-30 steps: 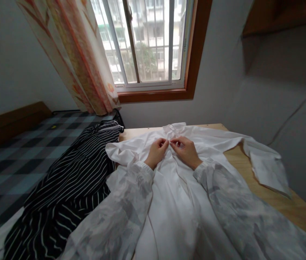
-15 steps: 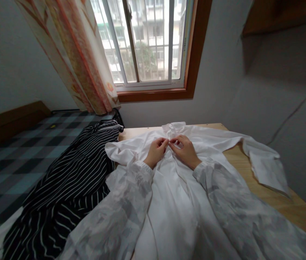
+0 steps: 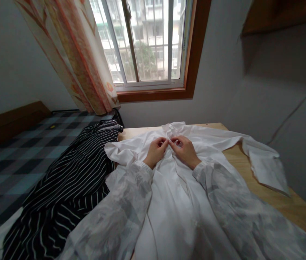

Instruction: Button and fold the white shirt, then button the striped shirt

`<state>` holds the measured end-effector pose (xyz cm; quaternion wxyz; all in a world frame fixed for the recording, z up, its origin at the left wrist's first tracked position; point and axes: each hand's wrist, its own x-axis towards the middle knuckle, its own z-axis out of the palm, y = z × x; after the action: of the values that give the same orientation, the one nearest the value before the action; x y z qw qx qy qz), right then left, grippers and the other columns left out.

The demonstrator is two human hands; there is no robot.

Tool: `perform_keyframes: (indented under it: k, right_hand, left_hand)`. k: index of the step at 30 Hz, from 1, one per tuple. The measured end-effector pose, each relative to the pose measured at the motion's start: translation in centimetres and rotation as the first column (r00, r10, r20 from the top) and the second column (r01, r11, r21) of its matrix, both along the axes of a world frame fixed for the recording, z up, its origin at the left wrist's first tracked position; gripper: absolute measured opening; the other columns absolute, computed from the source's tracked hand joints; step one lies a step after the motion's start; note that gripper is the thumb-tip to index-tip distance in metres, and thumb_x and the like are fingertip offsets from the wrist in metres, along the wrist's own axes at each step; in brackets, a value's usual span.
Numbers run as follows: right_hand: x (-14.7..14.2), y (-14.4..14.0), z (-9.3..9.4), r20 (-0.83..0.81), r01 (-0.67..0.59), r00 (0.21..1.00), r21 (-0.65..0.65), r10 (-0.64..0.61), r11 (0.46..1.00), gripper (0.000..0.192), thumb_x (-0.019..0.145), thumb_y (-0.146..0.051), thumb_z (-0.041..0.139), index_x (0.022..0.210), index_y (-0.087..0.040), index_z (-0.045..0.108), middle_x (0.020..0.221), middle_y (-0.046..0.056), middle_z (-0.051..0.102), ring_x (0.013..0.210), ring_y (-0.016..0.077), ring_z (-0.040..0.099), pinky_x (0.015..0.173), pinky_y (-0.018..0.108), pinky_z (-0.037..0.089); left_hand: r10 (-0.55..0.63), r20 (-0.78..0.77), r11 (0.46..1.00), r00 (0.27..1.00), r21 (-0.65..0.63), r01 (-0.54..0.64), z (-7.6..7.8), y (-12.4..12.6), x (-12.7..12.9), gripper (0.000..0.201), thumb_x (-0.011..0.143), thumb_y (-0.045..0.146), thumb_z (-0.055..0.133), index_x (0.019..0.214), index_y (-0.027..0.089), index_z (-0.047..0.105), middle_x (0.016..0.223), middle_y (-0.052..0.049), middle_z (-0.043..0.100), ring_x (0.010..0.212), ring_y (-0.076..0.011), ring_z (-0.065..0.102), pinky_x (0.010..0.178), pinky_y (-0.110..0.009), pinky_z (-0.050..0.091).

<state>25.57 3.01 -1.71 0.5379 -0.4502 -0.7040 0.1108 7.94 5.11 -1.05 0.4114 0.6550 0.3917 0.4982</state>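
Observation:
A white long-sleeved shirt [image 3: 174,202] lies spread front side up, its collar [image 3: 176,127] at the far end and one sleeve [image 3: 266,164] stretched out to the right. My left hand [image 3: 156,151] pinches the front edge of the shirt just below the collar, thumb against forefinger. Close against it, my right hand [image 3: 185,150] pinches the same spot from the other side, with the fingertips of both hands nearly meeting. Whatever small part of the placket sits between the fingertips is too small to make out.
Beneath the shirt is a wooden table [image 3: 280,204]. A black garment with white stripes [image 3: 79,173] lies along its left side, beside a bed with a checked cover [image 3: 14,173]. Beyond stand a window [image 3: 153,43] and a patterned curtain [image 3: 79,54].
Almost nothing differs. The fingers of my right hand have shifted slightly at the pinched spot, while the shirt lies as before.

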Motion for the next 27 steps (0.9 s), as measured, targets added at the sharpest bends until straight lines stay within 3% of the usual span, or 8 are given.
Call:
perform_keyframes:
  k: [7, 15, 27]
  right_hand:
    - [0.19, 0.69, -0.78, -0.075, -0.068, 0.995, -0.035, 0.066, 0.997, 0.027, 0.099, -0.051, 0.074, 0.096, -0.024, 0.076, 0.095, 0.006, 0.077, 0.081, 0.0229, 0.067, 0.079, 0.037, 0.054]
    - [0.34, 0.48, -0.57, -0.081, -0.081, 0.994, -0.042, 0.078, 0.996, 0.017, 0.097, -0.042, 0.074, 0.093, -0.025, 0.071, 0.092, 0.004, 0.074, 0.081, 0.0228, 0.065, 0.077, 0.036, 0.054]
    - [0.82, 0.48, -0.29, 0.124, -0.062, 0.990, -0.030, 0.065, 0.998, 0.018, 0.101, -0.041, 0.069, 0.093, -0.024, 0.069, 0.086, 0.003, 0.072, 0.075, 0.0204, 0.061, 0.072, 0.034, 0.047]
  left_hand:
    - [-0.031, 0.045, 0.998, 0.999, -0.060, 0.034, 0.15, -0.18, 0.05, 0.037, 0.087, 0.055, 0.075, 0.085, 0.019, 0.067, 0.060, 0.005, 0.053, 0.052, -0.0105, 0.045, 0.050, -0.024, 0.032]
    - [-0.031, 0.046, 0.997, 0.998, -0.068, 0.034, -0.17, -0.02, 0.09, 0.038, 0.086, 0.056, 0.077, 0.087, 0.020, 0.067, 0.059, 0.006, 0.052, 0.052, -0.0101, 0.043, 0.050, -0.024, 0.029]
    - [-0.008, 0.035, 0.999, 0.999, -0.031, 0.009, -0.28, 0.12, 0.16, 0.035, 0.085, 0.052, 0.077, 0.088, 0.019, 0.070, 0.065, 0.004, 0.058, 0.055, -0.0109, 0.047, 0.052, -0.025, 0.034]
